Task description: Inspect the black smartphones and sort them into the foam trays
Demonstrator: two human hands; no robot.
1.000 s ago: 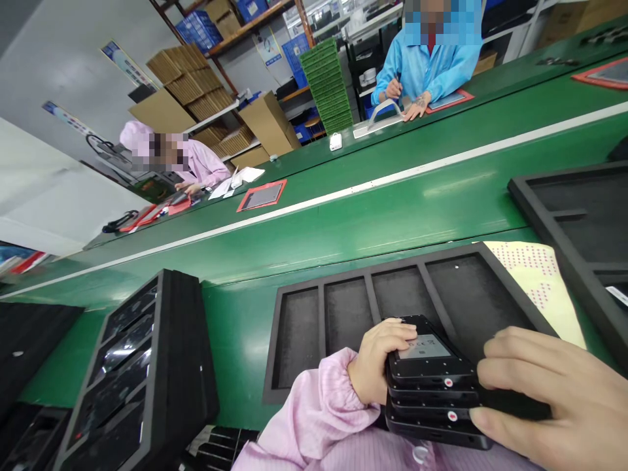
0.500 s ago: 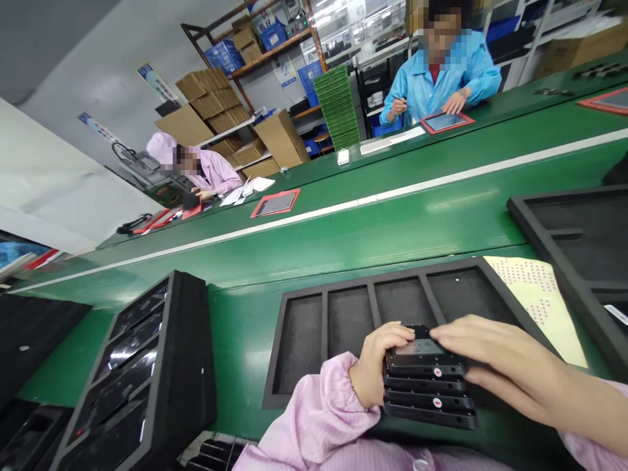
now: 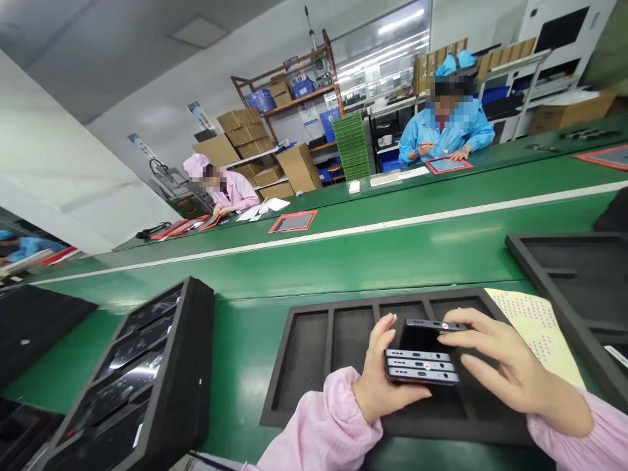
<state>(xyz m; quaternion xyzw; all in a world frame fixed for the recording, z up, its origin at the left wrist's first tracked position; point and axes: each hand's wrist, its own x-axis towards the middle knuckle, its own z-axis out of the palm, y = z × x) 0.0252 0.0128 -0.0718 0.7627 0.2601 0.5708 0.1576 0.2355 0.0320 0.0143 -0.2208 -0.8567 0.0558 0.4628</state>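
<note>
My left hand (image 3: 375,383) grips the left side of a small stack of phones (image 3: 422,367), its thumb along the near underside. The phones' short edges, with ports and holes, face me, and one carries a small red-and-white round sticker. Above the stack, a separate phone (image 3: 432,325) is lifted at its near end, leaving a dark gap below. My right hand (image 3: 505,356) has its fingers on that phone's right end, thumb apart and lower. Beneath both hands lies a black foam tray (image 3: 353,305) with several compartments.
Stacked foam trays (image 3: 193,366) holding glossy dark phones stand at left. Yellow dotted paper (image 3: 537,327) and another black tray (image 3: 554,245) lie at right. Across the green bench, a person in pink and a person in blue (image 3: 417,140) sit working; red-framed pads (image 3: 294,221) lie there.
The phone stack has tilted, bringing its port edges toward me. My right hand has raised the top phone away from those in my left hand. The view has tipped upward.
</note>
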